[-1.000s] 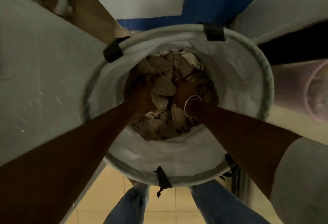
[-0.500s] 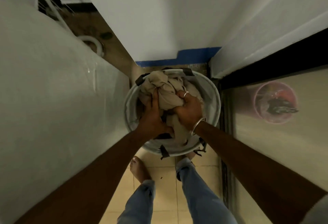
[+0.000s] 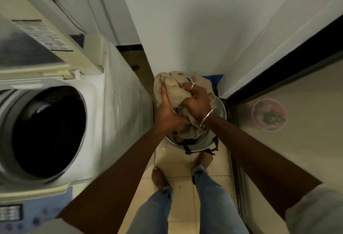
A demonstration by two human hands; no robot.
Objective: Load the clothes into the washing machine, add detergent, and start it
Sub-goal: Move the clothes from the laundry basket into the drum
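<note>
**Clothes (image 3: pixel 172 87) in both hands, drum (image 3: pixel 48 131) open beside them**

Head view: a person stands barefoot on the tiled floor (image 3: pixel 178 161) in a narrow gap between the washing machine (image 3: pixel 115 103) and a white wall. Both arms reach forward. The left hand (image 3: pixel 168 112) grips the near side of a bunched beige bundle, with the fingers wrapped up against the cloth. The right hand (image 3: pixel 197 103) has its fist closed tight into the folds and wears a ring and a bangle (image 3: pixel 207 117). The bundle is held just above the laundry basket (image 3: pixel 221 109), and its lower folds and some darker pieces hang down inside the rim.

To the left, the top-loading machine has its lid (image 3: pixel 27 48) raised. The drum mouth is wide and dark, and I cannot tell whether anything lies in it. The control panel (image 3: pixel 11 213) sits at the near edge, with nobody touching it. On the right, a pink tub (image 3: pixel 269 115) shows in or behind a pane.

As I judge it, loading has only begun. The clothes are out of the basket's depths but not yet over the machine. They need to be carried left, across the machine's side and into the drum. No detergent is in sight, so adding it, closing the lid and starting the machine all remain to be done.
</note>
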